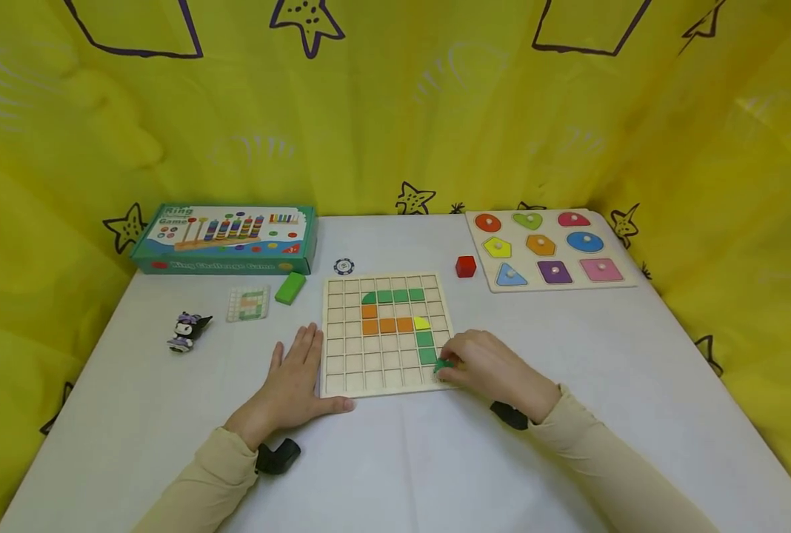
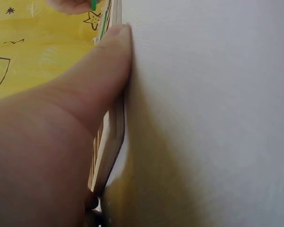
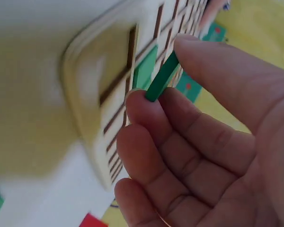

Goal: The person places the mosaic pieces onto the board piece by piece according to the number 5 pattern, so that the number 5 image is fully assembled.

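Note:
A wooden grid board (image 1: 353,363) lies on the white table. Its cells hold several green tiles (image 1: 401,295), several orange tiles (image 1: 386,326) and one yellow tile (image 1: 421,323) with a rounded corner. My left hand (image 1: 289,385) rests against the board's left side, fingers straight, its thumb (image 2: 104,61) along the near edge. Over the board's lower right corner, my right hand (image 1: 482,366) pinches a thin green tile (image 3: 162,78) between thumb and fingertips. The tile is tilted, just off the grid, near another green tile (image 1: 428,355) in its cell; its exact shape is unclear.
Left of the board are a pattern card (image 1: 247,303), a green block (image 1: 290,288), a small figurine (image 1: 187,331) and a ring game box (image 1: 225,237). Behind it lies a poker chip (image 1: 344,266). To the right are a red cube (image 1: 465,266) and a shape puzzle (image 1: 525,281).

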`<state>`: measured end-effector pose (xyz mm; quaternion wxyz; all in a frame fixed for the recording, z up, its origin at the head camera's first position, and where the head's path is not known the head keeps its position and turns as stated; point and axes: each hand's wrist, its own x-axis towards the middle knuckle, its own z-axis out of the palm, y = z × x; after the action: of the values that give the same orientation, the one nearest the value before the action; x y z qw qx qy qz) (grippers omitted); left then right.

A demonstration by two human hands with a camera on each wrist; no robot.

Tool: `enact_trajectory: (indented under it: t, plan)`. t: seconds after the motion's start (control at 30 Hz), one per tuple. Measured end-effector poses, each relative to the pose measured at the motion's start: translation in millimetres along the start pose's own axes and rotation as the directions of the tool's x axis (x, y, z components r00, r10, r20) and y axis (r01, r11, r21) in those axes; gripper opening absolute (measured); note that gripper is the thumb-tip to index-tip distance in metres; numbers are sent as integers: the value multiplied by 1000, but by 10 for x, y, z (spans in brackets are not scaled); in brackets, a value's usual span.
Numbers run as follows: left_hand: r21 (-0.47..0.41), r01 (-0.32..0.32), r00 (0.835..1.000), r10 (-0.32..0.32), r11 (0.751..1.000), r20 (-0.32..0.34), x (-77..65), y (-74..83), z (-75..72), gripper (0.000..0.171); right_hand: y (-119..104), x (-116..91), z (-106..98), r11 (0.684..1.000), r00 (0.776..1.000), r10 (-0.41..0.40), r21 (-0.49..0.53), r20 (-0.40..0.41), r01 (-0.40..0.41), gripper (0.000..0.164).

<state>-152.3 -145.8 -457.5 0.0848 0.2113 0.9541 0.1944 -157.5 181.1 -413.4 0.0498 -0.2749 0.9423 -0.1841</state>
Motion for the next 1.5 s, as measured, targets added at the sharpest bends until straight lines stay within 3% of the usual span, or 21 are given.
enact_trajectory:
  t: [0.17, 0.53, 0.73, 0.9, 1.03, 1.27, 1.5]
  plan:
    - [14, 0, 1000, 0, 1000, 0, 13, 5, -5, 126, -85, 114, 93, 988, 989, -144, -52, -9, 144, 18]
    - [8, 12, 1000, -12, 1000, 8, 2, -1, 0, 126, -55, 109, 124, 987, 987, -160, 19, 34, 159, 17]
    - [-6, 11, 1000, -11, 1000, 12, 3, 7, 11, 127, 54, -2, 11, 995, 995, -96, 27, 3, 96, 18]
    - [-1, 15, 1000, -15, 1000, 18, 2, -6, 4, 129, 246, -218, -139, 999, 999, 28, 26, -29, -27, 17]
    - [-5, 8, 1000, -8, 1000, 13, -4, -7, -1, 128, 399, -411, -149, 993, 994, 110, 37, -17, -109, 16]
    - [-15, 5, 1000, -5, 1000, 2, -32, 0, -9, 125, 563, -630, -109, 990, 991, 133, 52, 4, -133, 15]
    - [-3, 5, 1000, -5, 1000, 9, -11, 4, -1, 126, 604, -656, -88, 987, 989, 148, 55, 27, -150, 21]
